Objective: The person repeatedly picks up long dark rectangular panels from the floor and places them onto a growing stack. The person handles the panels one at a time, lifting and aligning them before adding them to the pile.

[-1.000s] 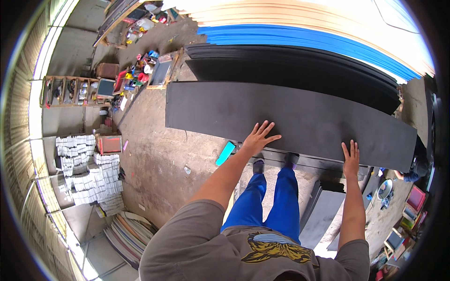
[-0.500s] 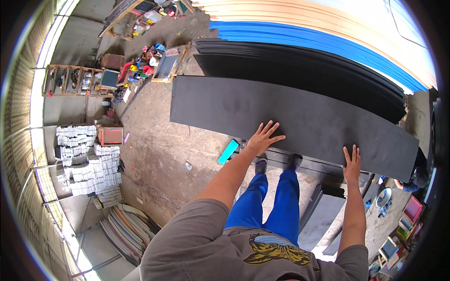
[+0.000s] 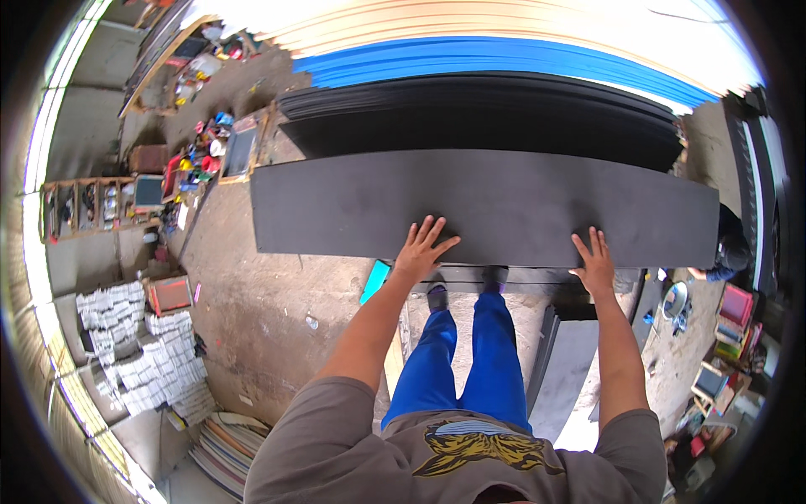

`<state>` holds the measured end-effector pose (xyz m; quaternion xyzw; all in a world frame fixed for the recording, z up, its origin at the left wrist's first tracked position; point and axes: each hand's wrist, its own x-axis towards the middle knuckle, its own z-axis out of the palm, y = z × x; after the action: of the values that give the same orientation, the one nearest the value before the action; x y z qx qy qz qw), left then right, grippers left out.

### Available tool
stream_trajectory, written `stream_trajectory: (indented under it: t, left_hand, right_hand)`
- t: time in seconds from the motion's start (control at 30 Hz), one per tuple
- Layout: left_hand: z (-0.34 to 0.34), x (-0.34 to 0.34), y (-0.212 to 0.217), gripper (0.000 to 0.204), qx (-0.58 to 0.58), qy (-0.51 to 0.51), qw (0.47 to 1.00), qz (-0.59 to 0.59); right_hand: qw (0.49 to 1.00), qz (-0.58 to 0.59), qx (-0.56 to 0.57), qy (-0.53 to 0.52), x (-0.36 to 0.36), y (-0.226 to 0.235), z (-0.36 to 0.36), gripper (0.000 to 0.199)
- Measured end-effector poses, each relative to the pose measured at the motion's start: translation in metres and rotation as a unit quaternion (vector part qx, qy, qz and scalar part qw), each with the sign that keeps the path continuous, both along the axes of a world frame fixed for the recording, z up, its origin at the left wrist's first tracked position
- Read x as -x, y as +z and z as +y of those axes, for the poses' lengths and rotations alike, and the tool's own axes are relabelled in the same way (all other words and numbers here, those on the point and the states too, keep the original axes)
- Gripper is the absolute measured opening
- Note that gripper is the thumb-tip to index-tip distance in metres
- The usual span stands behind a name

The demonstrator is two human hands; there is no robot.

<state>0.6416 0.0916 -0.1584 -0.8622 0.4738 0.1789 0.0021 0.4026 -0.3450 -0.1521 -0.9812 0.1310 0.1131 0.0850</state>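
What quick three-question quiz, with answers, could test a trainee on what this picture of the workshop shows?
1. True or false: the left hand and the right hand both touch the long dark sheet.
2. What colour is the layered stack directly beyond the black stack?
A) Red
B) Blue
C) Green
3. Which hand is nearer the small turquoise piece on the floor side of the sheet?

Key:
1. True; both have their fingers on its upper face, close to the edge nearest the person.
2. B, blue.
3. The left hand.
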Motion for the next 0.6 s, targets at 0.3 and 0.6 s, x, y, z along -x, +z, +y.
stream_trajectory:
  t: [0.3, 0.6]
  left_hand:
    - [-0.047, 0.017, 0.015, 0.119, -0.050, 0.042, 0.998, -0.002]
    - [-0.072, 0.027, 0.003, 0.122, -0.055, 0.098, 0.994, -0.018]
  right_hand:
    - [0.999, 0.019, -0.027, -0.003, -0.079, 0.018, 0.022, 0.099]
    - [0.995, 0.011, -0.091, -0.043, -0.253, 0.023, 0.028, 0.092]
